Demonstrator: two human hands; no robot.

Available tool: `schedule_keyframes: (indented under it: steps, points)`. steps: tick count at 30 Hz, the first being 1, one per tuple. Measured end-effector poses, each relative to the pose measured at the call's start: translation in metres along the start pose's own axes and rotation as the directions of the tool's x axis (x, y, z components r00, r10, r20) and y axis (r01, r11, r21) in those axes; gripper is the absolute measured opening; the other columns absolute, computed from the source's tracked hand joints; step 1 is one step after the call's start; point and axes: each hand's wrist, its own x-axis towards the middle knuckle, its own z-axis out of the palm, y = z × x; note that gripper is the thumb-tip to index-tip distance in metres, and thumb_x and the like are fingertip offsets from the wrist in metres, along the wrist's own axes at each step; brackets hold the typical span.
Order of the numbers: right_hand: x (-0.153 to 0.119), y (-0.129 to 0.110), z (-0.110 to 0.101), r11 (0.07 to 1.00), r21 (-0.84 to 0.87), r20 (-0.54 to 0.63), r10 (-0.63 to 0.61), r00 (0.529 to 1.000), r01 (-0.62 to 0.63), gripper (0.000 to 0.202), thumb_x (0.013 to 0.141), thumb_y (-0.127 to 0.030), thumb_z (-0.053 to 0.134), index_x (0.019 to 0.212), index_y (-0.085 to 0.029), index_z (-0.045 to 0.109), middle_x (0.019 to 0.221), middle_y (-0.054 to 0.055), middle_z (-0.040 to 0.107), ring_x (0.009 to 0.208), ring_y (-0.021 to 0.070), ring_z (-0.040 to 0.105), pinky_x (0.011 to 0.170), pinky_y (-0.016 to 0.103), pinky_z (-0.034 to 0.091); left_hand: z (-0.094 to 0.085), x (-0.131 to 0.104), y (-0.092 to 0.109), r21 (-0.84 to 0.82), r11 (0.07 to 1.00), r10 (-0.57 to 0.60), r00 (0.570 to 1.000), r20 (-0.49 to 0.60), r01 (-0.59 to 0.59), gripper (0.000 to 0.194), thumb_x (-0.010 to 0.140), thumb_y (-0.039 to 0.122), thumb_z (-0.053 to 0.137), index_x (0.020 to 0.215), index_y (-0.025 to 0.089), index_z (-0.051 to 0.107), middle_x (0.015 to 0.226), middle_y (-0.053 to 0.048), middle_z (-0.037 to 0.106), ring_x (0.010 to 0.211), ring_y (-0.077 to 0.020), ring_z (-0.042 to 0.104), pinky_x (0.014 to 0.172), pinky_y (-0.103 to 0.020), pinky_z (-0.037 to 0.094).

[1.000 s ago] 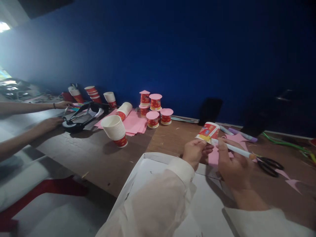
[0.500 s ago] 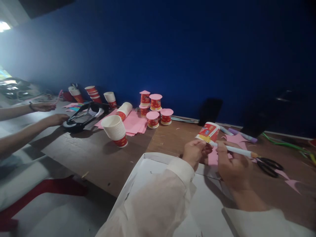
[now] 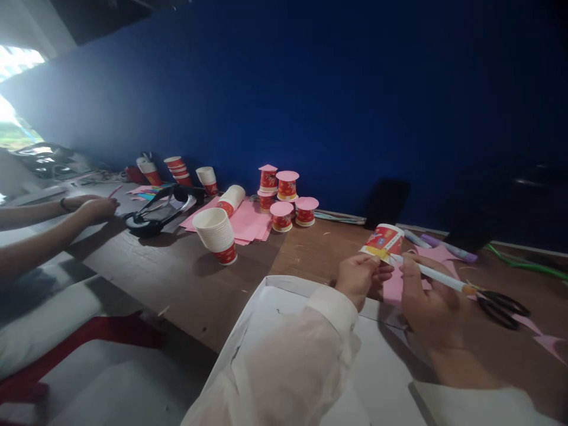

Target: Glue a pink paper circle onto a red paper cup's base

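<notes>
Your L hand (image 3: 360, 278) pinches a paper cup (image 3: 387, 238) by its lower edge, thumb & fingers drawn together; cup's out front, a bit to R, past the white box (image 3: 273, 284). Your R hand (image 3: 429, 299) is curled round a marker (image 3: 446, 280), grip nearly closed.

Cup: smooth printed paper, red w/ white edges, tapered, yellow band (image 3: 377, 252) low down. Marker: slim white tube, orange at the back end. Box: thin white card, creased along the rim. Pink paper (image 3: 393, 291) by your R hand is flat, curvy-cut; scissors (image 3: 501, 306) have black loop handles.

Hard to see: some L fingertips, R hand's lower fingers, scissor blades — mostly covered. Box runs off the bottom; can't tell if marker tip actually touches the band.

Cup's tilted, long axis running from banded end (low, nr you) up & slightly R. Marker slants — tip up-L at cup, back end down-R twd scissors.
</notes>
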Motion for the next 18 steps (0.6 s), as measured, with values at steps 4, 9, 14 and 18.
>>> schedule_keyframes:
  steps: [4,9,14,18]
  points:
    - [-0.0005,-0.0020,-0.0016,0.999,-0.030,0.018,0.043,0.999,-0.043,0.041,0.097,-0.051,0.050,0.093,-0.019,0.076,0.087,0.012,0.077,0.084,0.0269,0.072,0.078,0.038,0.052,-0.0008,0.0002,-0.0011,-0.001,1.000,0.006,1.000,0.009,-0.006,0.022,0.077,0.023,0.082,0.072,0.009,0.065,0.065,-0.006,0.066,0.059,-0.0102,0.064,0.062,-0.021,0.050]
    - [-0.0011,-0.0002,-0.0029,0.998,-0.017,0.046,0.054,0.997,-0.053,0.046,0.095,-0.056,0.048,0.090,-0.019,0.075,0.078,0.011,0.075,0.079,0.0267,0.071,0.075,0.037,0.051,-0.0023,-0.0009,-0.0023,-0.004,0.999,0.042,0.999,0.032,-0.042,0.025,0.075,0.026,0.084,0.072,0.008,0.066,0.067,-0.007,0.067,0.060,-0.0106,0.063,0.068,-0.024,0.051]
    - [-0.0018,-0.0016,-0.0026,0.998,-0.030,0.017,0.062,0.998,-0.062,0.043,0.094,-0.054,0.049,0.091,-0.019,0.075,0.090,0.012,0.078,0.082,0.0250,0.070,0.074,0.035,0.050,-0.0019,-0.0027,-0.0011,-0.008,1.000,0.021,1.000,0.019,-0.021,0.022,0.078,0.023,0.081,0.073,0.008,0.066,0.069,-0.007,0.067,0.064,-0.0115,0.064,0.071,-0.024,0.052]
    - [-0.0009,-0.0046,-0.0024,0.999,-0.012,-0.006,0.034,0.999,-0.034,0.038,0.096,-0.048,0.050,0.092,-0.019,0.075,0.092,0.011,0.078,0.083,0.0238,0.070,0.076,0.035,0.050,-0.0003,-0.0042,0.0008,-0.004,1.000,0.012,1.000,0.008,-0.012,0.020,0.081,0.019,0.078,0.071,0.008,0.065,0.067,-0.006,0.067,0.063,-0.0109,0.064,0.071,-0.023,0.052]
